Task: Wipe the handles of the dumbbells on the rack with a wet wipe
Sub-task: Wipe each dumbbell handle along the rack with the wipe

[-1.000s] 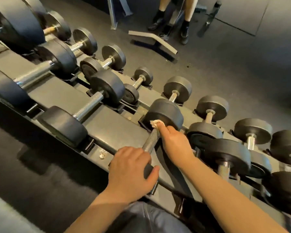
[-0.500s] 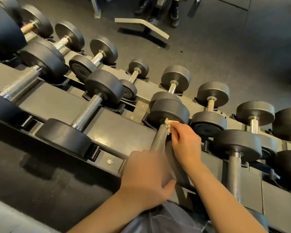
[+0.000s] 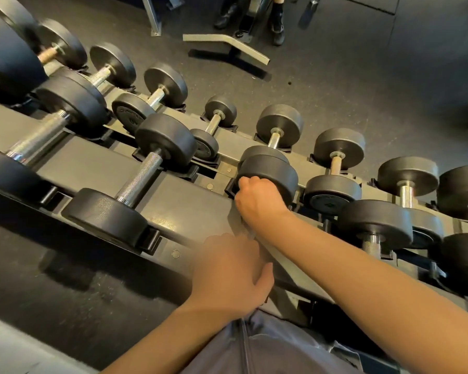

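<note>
The right hand [image 3: 260, 199] has rolled over the dumbbell handle [image 3: 245, 228] since a moment ago, fingers now curled around it beside the far weight; the wet wipe is hidden underneath. The left hand [image 3: 233, 273] still cups the near end, steadying it.

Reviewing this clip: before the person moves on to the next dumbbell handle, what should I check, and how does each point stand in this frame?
1. Right hand on the handle, at its far end by the dumbbell head: ok.
2. Wet wipe under that hand: cannot tell, hidden.
3. Left hand steadying the near end of the dumbbell: ok.
4. Whole handle wiped: cannot tell.
5. Dumbbell seated in the rack: ok.
6. Next dumbbell handle on the right free to reach: ok.
</note>
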